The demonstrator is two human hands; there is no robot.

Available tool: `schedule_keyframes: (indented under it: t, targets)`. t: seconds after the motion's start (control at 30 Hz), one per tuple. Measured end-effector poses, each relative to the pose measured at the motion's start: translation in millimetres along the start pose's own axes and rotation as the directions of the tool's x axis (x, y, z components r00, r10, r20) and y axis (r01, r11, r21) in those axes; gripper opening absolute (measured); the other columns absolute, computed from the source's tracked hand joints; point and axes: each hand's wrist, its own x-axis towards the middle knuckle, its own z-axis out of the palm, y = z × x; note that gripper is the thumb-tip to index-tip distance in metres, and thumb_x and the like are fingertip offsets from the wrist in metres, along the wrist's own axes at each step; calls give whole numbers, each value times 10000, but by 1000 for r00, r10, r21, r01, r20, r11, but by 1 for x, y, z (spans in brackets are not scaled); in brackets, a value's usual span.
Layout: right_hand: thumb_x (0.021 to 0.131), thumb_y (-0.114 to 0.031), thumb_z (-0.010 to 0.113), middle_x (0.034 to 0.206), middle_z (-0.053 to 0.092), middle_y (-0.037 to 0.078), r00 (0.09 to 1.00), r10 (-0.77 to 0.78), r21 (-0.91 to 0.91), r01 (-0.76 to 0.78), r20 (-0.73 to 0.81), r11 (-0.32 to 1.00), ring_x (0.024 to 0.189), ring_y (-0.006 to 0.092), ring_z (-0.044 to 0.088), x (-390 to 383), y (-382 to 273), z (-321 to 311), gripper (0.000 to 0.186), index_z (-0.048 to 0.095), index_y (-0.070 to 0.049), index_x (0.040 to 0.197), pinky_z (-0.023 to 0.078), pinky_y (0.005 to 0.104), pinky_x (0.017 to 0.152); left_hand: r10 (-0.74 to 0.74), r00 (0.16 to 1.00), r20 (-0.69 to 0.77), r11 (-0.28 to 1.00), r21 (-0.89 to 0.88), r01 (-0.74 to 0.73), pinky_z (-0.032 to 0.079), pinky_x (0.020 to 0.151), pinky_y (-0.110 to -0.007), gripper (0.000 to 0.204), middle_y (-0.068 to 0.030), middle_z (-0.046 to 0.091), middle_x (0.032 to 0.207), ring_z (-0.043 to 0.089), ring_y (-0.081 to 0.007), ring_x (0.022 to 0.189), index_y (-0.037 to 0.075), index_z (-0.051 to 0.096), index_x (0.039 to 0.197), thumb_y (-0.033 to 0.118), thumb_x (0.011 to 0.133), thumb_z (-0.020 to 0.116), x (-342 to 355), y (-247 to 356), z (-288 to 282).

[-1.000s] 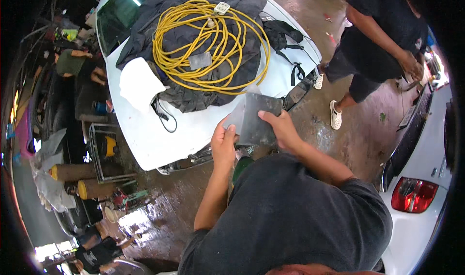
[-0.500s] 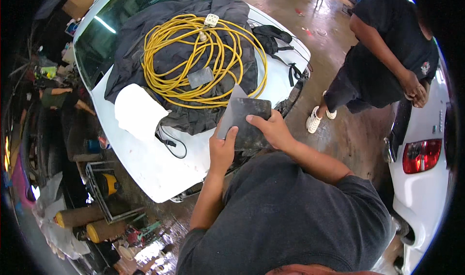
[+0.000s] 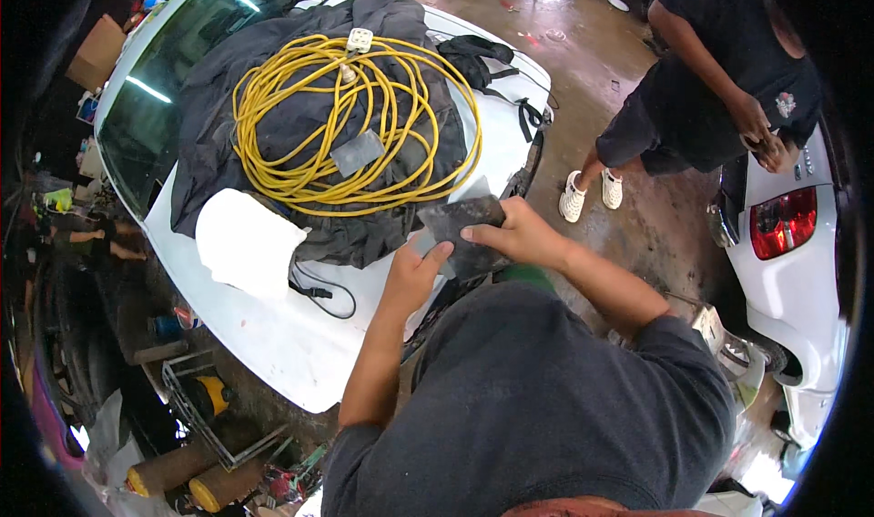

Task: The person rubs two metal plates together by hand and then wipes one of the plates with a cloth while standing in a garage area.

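My left hand [image 3: 414, 276] and my right hand [image 3: 528, 235] meet over the near edge of a white car hood. Between them is a dark grey sheet [image 3: 469, 230] that looks like sandpaper, pinched under my right thumb. A lighter grey sheet [image 3: 446, 268] lies against it, gripped by my left thumb and fingers. The two overlap, and my fingers behind them are hidden. Just beyond, a coiled yellow extension cord [image 3: 314, 189] rests on a black cloth [image 3: 209, 107]. Another small grey sheet [image 3: 358, 154] lies on the coil.
The car hood [image 3: 264, 344] holds a white rounded object [image 3: 246, 244] and a black strapped bag [image 3: 475, 60]. At right stand a person in dark clothes [image 3: 719, 89] and another white car [image 3: 792, 289]. A metal frame [image 3: 205, 417] and yellow-ended cylinders [image 3: 218, 485] are at lower left.
My hands and the sheets are slightly lower in view, and the lighter sheet's upper part shows less behind the dark one. The view has shifted, moving the hood and cord leftward.
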Motion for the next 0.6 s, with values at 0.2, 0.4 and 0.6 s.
schedule_keyframes:
  t: [0.2,0.4,0.6]
  targets:
    - [919,-208,701,968,705,40,953,131,514,29,-273,857,821,107,633,6,-4,22,278,675,5,1095,519,297,756,348,910,-226,936,142,-323,470,895,-271,457,-109,661,1203,604,-133,1030,-36,525,1379,86,951,631,13,1,14]
    - [911,-193,707,897,685,19,982,-129,129,147,-137,981,774,78,598,22,2,-3,289,653,37,1078,511,282,714,181,982,-56,966,200,-166,483,800,-277,389,-94,700,1064,606,-117,913,-37,590,1281,157,949,654,23,0,-4]
    - [898,-235,723,788,668,43,998,-51,-93,54,38,994,733,95,588,21,-16,-37,307,666,24,1052,492,311,683,-40,995,95,957,291,11,483,867,-319,383,-81,676,1144,604,-156,1033,-24,591,1281,172,955,638,40,-12,-8]
